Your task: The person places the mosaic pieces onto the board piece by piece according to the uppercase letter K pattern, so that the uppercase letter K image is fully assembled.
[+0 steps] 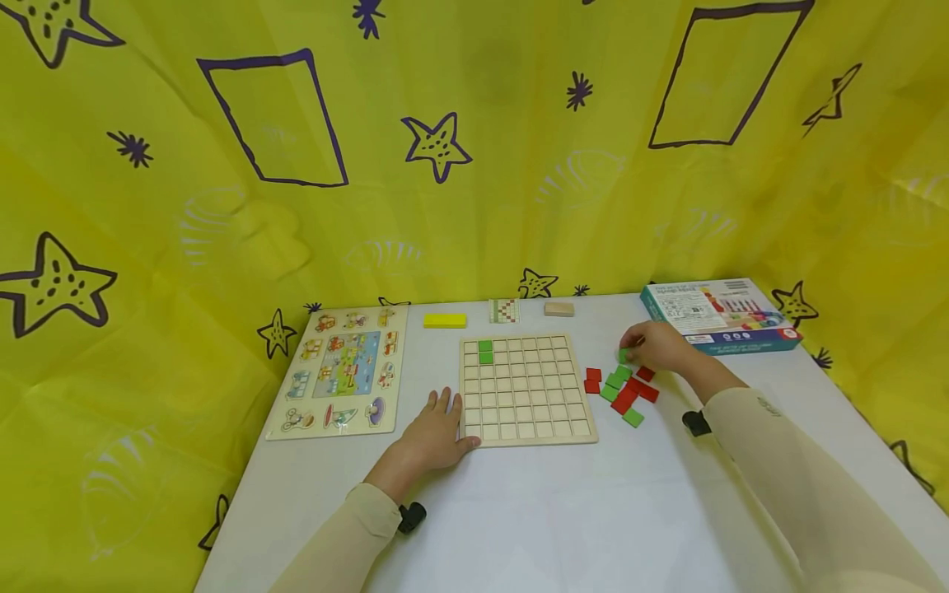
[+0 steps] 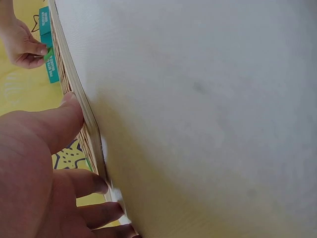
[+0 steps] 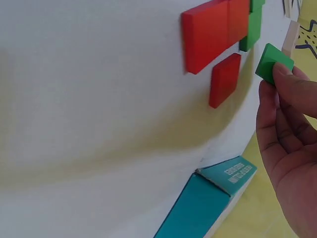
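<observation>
Currently, the left hand lies flat, fingers relaxed, against the lower-left edge of the square wooden grid board on the white table; bare tabletop lies below the board. Right of the board, beside scattered red and green tiles, the right hand pinches a small green square tile.

The teal box carries white lettering along its side, too small and blurred to read.
</observation>
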`<state>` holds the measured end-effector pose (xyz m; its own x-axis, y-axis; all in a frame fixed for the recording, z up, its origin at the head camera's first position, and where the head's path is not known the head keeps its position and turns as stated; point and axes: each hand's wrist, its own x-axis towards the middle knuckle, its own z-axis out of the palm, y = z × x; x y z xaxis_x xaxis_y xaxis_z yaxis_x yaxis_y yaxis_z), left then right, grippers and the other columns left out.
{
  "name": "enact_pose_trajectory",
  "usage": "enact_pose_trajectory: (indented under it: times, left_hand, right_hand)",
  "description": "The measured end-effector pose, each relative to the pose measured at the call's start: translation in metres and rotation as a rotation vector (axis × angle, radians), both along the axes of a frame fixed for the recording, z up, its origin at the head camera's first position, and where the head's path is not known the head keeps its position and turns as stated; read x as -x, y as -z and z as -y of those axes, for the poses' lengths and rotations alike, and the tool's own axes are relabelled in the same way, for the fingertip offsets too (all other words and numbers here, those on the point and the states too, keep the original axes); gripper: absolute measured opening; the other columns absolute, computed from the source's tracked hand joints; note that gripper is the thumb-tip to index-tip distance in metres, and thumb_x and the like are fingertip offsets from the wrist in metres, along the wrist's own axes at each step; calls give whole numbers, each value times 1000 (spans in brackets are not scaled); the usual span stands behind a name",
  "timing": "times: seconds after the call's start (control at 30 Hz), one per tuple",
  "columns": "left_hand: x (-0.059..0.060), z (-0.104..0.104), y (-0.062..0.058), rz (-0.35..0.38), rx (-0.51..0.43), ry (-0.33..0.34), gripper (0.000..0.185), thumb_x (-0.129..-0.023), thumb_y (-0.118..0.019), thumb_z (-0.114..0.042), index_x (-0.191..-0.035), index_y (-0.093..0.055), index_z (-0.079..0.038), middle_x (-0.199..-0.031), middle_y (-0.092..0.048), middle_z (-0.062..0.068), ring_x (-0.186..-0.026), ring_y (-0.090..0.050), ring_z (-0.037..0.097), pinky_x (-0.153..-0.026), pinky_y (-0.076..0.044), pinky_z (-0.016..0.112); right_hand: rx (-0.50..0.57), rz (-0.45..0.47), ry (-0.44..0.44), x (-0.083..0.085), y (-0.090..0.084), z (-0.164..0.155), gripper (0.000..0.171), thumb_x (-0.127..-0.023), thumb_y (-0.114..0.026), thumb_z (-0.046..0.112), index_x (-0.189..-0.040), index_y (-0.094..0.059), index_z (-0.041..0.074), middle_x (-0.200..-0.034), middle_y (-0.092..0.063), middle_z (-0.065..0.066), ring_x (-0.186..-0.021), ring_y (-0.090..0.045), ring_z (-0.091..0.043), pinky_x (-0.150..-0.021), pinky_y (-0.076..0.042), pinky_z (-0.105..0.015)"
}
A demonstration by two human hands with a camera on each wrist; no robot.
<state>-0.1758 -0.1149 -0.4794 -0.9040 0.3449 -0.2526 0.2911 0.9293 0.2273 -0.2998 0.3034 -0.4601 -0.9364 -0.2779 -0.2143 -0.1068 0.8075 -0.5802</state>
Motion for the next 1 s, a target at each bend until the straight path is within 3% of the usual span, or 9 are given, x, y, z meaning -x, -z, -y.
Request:
enact_pose_trajectory:
  times: [0.37, 0.73, 1.0]
  left_hand:
    - [1, 2, 1, -1, -8, 1, 84, -98, -59, -51, -154, -33, 6, -160, -24, 28, -148, -21, 47, -117, -29, 51]
    - [2, 1, 4, -1, 16, 9, 85, -99, -56, -54, -155, -31, 4, -161, -22, 27, -148, -19, 47, -118, -27, 50]
    - [0, 0, -3, -4, 2, 6, 83, -98, -58, -51, -153, -33, 6, -160, -24, 29, -147, -21, 48, -117, -29, 50]
  right_hand:
    - [38, -63, -35, 7, -12, 20, 16, -96, -67, 5, -111, -71, -1, -106, -69, -14, -98, -60, -32, -89, -52, -47]
    - [68, -83, -57, 11, -23, 48, 13, -96, -68, 5, -107, -73, 1, -104, -70, -12, -95, -62, -30, -85, -53, -44]
    - [94, -127, -88, 13, -28, 66, 13, -95, -69, 4, -106, -73, 0, -103, -71, -12, -96, -64, -30, -82, -54, -43]
